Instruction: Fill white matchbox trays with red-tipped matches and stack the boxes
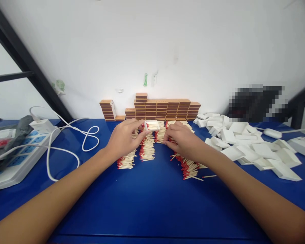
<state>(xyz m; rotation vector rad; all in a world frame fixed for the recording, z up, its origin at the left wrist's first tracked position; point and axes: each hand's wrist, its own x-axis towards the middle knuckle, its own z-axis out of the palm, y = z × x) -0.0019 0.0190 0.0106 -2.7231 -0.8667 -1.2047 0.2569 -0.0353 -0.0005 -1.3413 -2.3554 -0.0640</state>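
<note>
My left hand (125, 137) grips a small white matchbox tray (156, 128) at its left end, with thumb and fingers closed on it. Some matches lie inside the tray, their red heads toward the hand. To the right, my right hand (180, 138) is curled over the piled matches, fingertips pinched together; what they hold, if anything, is hidden. Rows of loose red-headed matches (147, 149) lie on the blue table below and around both hands. Another heap of matches (189, 167) spreads under my right wrist, partly covered by it.
Stacked brown matchboxes (162, 108) line the wall at the back, with a separate stack (107, 110) to their left. Many empty white trays (244, 139) are heaped at right. A power strip (25, 152) and loose white cable (49, 159) occupy the left side of the blue table (152, 203).
</note>
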